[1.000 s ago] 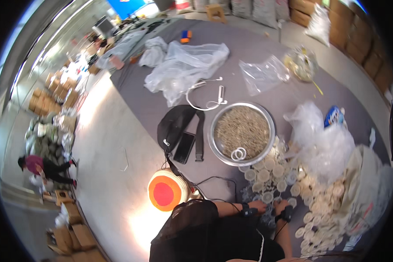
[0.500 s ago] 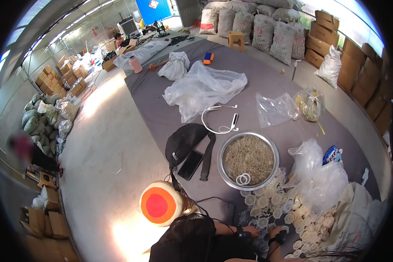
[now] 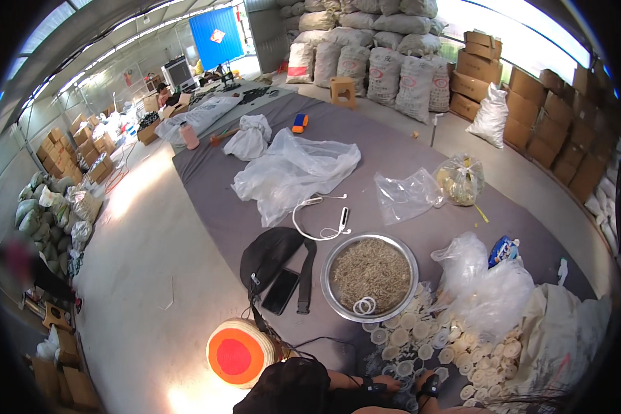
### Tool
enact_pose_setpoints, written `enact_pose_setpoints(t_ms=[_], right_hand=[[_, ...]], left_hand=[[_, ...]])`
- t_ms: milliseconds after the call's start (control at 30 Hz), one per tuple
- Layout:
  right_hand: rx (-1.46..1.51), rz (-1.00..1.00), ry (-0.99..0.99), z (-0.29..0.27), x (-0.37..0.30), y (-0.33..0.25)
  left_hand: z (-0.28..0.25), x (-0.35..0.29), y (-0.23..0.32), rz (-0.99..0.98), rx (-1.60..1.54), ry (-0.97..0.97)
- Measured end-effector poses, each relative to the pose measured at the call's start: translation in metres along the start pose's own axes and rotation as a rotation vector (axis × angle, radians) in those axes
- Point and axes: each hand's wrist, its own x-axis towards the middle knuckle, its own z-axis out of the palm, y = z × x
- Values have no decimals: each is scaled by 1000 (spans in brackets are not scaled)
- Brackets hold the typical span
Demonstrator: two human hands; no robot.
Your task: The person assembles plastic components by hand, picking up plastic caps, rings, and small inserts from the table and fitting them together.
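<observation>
Small white round lids (image 3: pixel 421 341) lie spread on the grey mat (image 3: pixel 407 159) at the lower middle of the frame, right by the person's feet in sandals (image 3: pixel 400 385) at the bottom edge; the hands are hard to make out down there, so I cannot tell if the fingers are loose, closed or holding anything; just above the lids sits a big round metal pan (image 3: pixel 370 277) full of thin dry straw-like bits, with two white rings (image 3: pixel 364 305) lying on its lower side; to the right of the pan are puffy clear plastic bags (image 3: pixel 486 286) and a small blue packet (image 3: pixel 504 250); to the left of the pan lies a black bag (image 3: pixel 272 257) with a dark phone (image 3: pixel 281 291) on it; a round woven seat with an orange and red top (image 3: pixel 239 353) sits at the lower left; a white cord with earbuds (image 3: pixel 319 219) curls above the pan; more clear bags (image 3: pixel 293 172) lie higher up on the mat; stacked sacks (image 3: pixel 379 48) and brown boxes (image 3: pixel 531 96) stand along the top and upper right.
</observation>
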Motion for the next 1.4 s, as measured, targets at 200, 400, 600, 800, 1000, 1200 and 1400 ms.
enact_pose_setpoints(t_ms=[200, 400, 600, 800, 1000, 1200, 1400], right_hand=[[-98, 117, -185, -6, -19, 2], [186, 13, -47, 41, 5, 33], [737, -5, 250, 3, -27, 24], [1624, -108, -171, 54, -46, 3], [1698, 157, -179, 60, -65, -1], [1754, -105, -226, 80, -82, -8], [1894, 28, -241, 148, -61, -9]], left_hand=[[-16, 5, 7, 102, -51, -12], [-23, 11, 14, 11, -36, -96], [10, 13, -11, -78, -242, 2], [13, 24, -7, -557, -566, 274], [20, 13, -6, -517, -583, 334], [9, -7, 17, -453, -369, 421], [-53, 6, 65, -931, -689, 1]])
